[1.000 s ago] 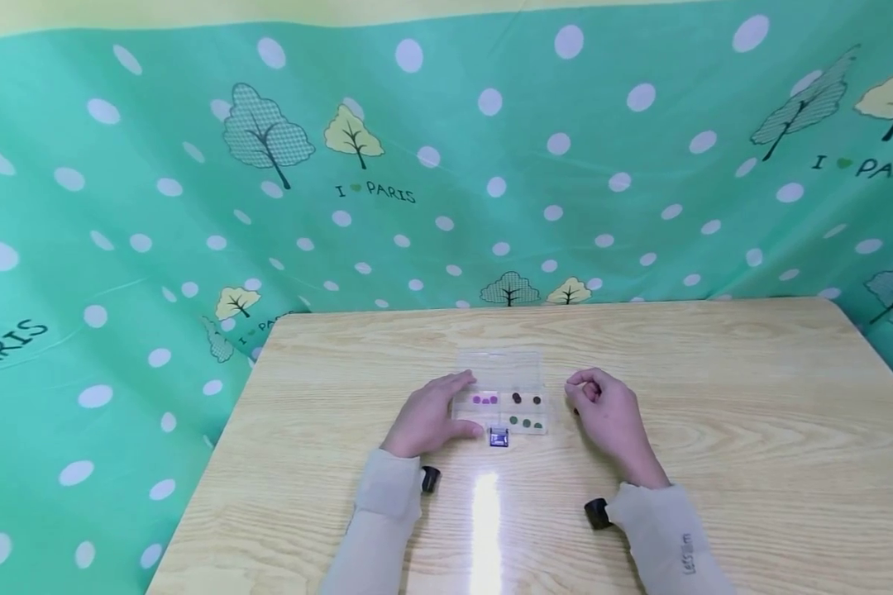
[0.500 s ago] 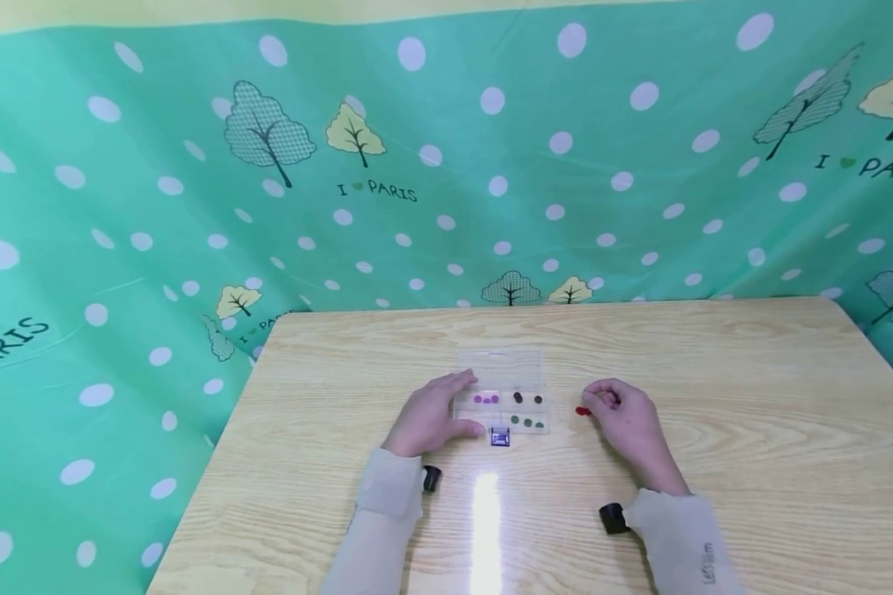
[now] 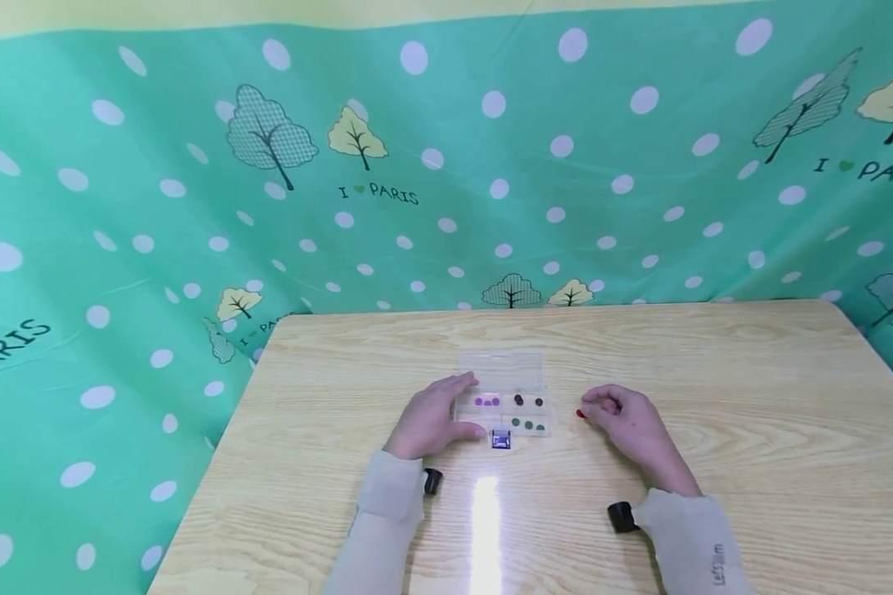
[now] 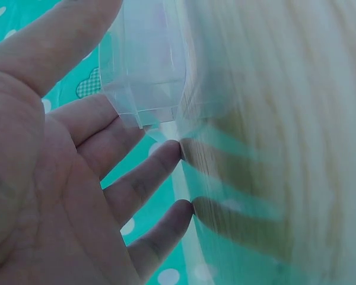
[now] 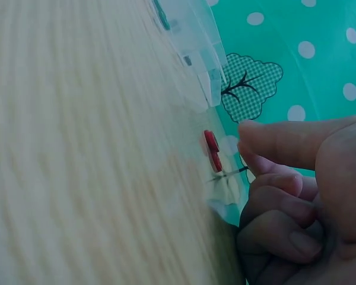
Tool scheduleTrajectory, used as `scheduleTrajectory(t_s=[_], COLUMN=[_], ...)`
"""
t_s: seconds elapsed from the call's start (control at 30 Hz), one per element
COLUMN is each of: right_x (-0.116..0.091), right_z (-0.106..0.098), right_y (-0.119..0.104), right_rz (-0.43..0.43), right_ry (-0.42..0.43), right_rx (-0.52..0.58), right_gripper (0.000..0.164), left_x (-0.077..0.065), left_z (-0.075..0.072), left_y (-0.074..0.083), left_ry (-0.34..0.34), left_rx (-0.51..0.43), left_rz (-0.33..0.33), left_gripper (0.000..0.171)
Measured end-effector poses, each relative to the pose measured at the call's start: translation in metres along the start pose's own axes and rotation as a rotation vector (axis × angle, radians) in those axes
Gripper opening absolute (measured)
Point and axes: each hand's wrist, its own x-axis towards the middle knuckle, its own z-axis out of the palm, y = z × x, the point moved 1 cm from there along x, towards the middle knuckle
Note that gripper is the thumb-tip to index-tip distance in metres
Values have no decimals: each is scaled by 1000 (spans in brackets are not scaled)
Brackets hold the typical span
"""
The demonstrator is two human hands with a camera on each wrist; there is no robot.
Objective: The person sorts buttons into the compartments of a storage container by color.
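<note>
Head camera first: the left hand [image 3: 427,421] is spread at the left side of a clear box [image 3: 485,419], its thumb reaching toward a small blue square [image 3: 501,440] at the near edge. Purple discs [image 3: 495,402] sit in the far left compartment, dark discs [image 3: 518,400] far right, green discs [image 3: 528,426] near right, and the clear lid [image 3: 500,370] lies open beyond them. Over to the right, apart from the box, the right hand [image 3: 628,421] brings thumb and forefinger close together, red pieces [image 3: 580,413] right by the tips. On to the left wrist: fingers fan out around the box's end, two tips touching the wooden table [image 3: 342,372]. And the right wrist: the red pieces lie on the wood just beside the fingertips, the remaining fingers curled inward; whether that hand pinches anything, I can't tell.
</note>
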Motion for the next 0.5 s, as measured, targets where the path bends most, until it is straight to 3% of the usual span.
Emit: scheduleTrajectory(t_s=[0.5], right_x=[2], right_z=[-4], right_y=[4], right_rz=[21], right_ry=[-68], right_rx=[-21], right_gripper=[25], left_x=[0], left_z=[0], left_y=[-1], left_ry=[6], left_rx=[4], left_rz=[18], left_gripper=[84])
